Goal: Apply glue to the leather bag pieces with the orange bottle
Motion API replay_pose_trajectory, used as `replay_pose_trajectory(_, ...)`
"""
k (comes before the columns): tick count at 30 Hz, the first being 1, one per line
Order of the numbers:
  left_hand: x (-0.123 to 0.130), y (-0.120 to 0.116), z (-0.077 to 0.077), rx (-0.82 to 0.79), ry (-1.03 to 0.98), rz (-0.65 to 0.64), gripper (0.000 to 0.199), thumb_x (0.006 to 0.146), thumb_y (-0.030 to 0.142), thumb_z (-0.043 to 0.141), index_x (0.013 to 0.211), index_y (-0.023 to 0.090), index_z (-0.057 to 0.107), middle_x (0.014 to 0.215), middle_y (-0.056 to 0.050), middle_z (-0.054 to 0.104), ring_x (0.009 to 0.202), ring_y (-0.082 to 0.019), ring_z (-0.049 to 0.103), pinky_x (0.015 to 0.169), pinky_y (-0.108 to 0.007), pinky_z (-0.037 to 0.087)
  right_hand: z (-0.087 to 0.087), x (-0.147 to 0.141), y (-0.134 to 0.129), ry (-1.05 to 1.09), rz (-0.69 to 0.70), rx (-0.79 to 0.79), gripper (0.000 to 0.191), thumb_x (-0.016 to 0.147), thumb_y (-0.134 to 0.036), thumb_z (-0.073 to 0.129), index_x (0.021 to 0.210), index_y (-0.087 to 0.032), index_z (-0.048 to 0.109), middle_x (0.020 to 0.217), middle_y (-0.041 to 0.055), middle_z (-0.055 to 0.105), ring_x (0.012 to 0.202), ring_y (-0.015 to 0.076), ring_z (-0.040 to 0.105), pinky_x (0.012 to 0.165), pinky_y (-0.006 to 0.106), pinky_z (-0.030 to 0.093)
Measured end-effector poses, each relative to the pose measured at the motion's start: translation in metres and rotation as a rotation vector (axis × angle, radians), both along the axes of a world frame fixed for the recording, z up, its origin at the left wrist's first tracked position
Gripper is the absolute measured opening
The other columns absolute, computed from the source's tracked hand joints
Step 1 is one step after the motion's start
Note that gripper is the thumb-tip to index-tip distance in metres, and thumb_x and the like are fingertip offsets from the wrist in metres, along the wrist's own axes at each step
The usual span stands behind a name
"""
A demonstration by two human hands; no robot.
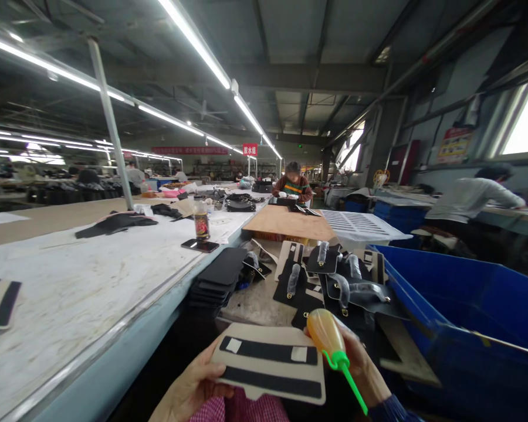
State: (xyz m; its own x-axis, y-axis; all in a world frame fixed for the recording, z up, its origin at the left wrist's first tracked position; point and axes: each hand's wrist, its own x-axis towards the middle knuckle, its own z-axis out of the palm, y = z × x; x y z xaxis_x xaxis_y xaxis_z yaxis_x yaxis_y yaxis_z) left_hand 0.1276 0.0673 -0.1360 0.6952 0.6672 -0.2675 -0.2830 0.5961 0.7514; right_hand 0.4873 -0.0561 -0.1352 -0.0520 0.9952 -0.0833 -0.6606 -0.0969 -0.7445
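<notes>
My left hand (196, 378) grips the left end of a beige panel (264, 363), its thumb on top. The panel has two black strips, and two small whitish patches sit on the upper one. My right hand (356, 357) is closed around an amber squeeze bottle (325, 334) with a green cap and a long green nozzle, which points down to the right. The bottle is at the panel's right edge. Beyond the panel lie black pieces with plastic-wrapped handles (344, 293).
A stack of black panels (217, 275) stands left of the handled pieces. A blue bin (449, 281) is on the right. The white table (92, 281) at the left bears a phone (200, 245) and a drink bottle (201, 223). One person (293, 184) works further back, another at the right.
</notes>
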Motion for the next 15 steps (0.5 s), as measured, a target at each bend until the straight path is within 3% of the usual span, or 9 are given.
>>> replay_pose_trajectory(3, -0.009, -0.003, 0.012, -0.039, 0.065, 0.048, 0.086, 0.076, 0.029, 0.088, 0.150, 0.016, 0.046, 0.097, -0.013, 0.081, 0.072, -0.030, 0.078, 0.059, -0.036, 0.061, 0.006, -0.009, 0.004, -0.032, 0.051, 0.026, 0.049, 0.091, -0.053, 0.074, 0.122, -0.015, 0.069, 0.118, 0.0116, 0.075, 0.099, 0.0241, 0.075, 0.085, 0.042, 0.063)
replay_pose_trajectory(6, -0.013, -0.006, 0.023, -0.101, 0.122, 0.087, 0.065, 0.084, 0.035, 0.083, 0.136, 0.006, 0.057, 0.096, -0.017, 0.081, 0.082, -0.032, 0.079, 0.071, -0.041, 0.064, 0.015, -0.017, 0.008, -0.059, 0.102, 0.037, 0.047, 0.095, -0.053, 0.069, 0.123, -0.015, 0.068, 0.118, 0.0110, 0.074, 0.099, 0.0235, 0.074, 0.084, 0.042, 0.062)
replay_pose_trajectory(8, -0.012, -0.011, 0.028, -0.127, 0.147, 0.120, 0.065, 0.081, 0.029, 0.087, 0.133, 0.006, 0.057, 0.095, -0.016, 0.082, 0.084, -0.032, 0.080, 0.079, -0.042, 0.064, 0.021, -0.021, 0.011, -0.067, 0.120, 0.048, 0.045, 0.097, -0.053, 0.067, 0.122, -0.015, 0.068, 0.118, 0.0101, 0.073, 0.098, 0.0229, 0.073, 0.084, 0.042, 0.062)
replay_pose_trajectory(10, -0.012, -0.018, 0.029, -0.148, 0.166, 0.148, 0.072, 0.075, 0.026, 0.091, 0.135, 0.008, 0.055, 0.091, -0.014, 0.083, 0.077, -0.032, 0.080, 0.075, -0.040, 0.064, 0.026, -0.024, 0.012, -0.073, 0.130, 0.059, 0.044, 0.099, -0.053, 0.065, 0.121, -0.015, 0.068, 0.117, 0.0098, 0.073, 0.098, 0.0226, 0.073, 0.085, 0.043, 0.062)
replay_pose_trajectory(12, -0.012, -0.026, 0.028, -0.191, 0.176, 0.154, 0.076, 0.073, 0.029, 0.092, 0.136, 0.011, 0.056, 0.089, -0.013, 0.083, 0.073, -0.033, 0.080, 0.067, -0.040, 0.065, 0.028, -0.026, 0.013, -0.079, 0.136, 0.068, 0.044, 0.098, -0.054, 0.065, 0.120, -0.015, 0.069, 0.116, 0.0097, 0.074, 0.097, 0.0224, 0.074, 0.086, 0.043, 0.062)
replay_pose_trajectory(15, -0.011, -0.035, 0.021, -0.283, 0.167, 0.148, 0.076, 0.075, 0.043, 0.089, 0.136, 0.009, 0.059, 0.089, -0.017, 0.083, 0.085, -0.042, 0.080, 0.067, -0.047, 0.066, 0.031, -0.030, 0.011, -0.091, 0.141, 0.076, 0.050, 0.092, -0.057, 0.072, 0.120, -0.015, 0.070, 0.116, 0.0107, 0.076, 0.098, 0.0236, 0.075, 0.088, 0.045, 0.062)
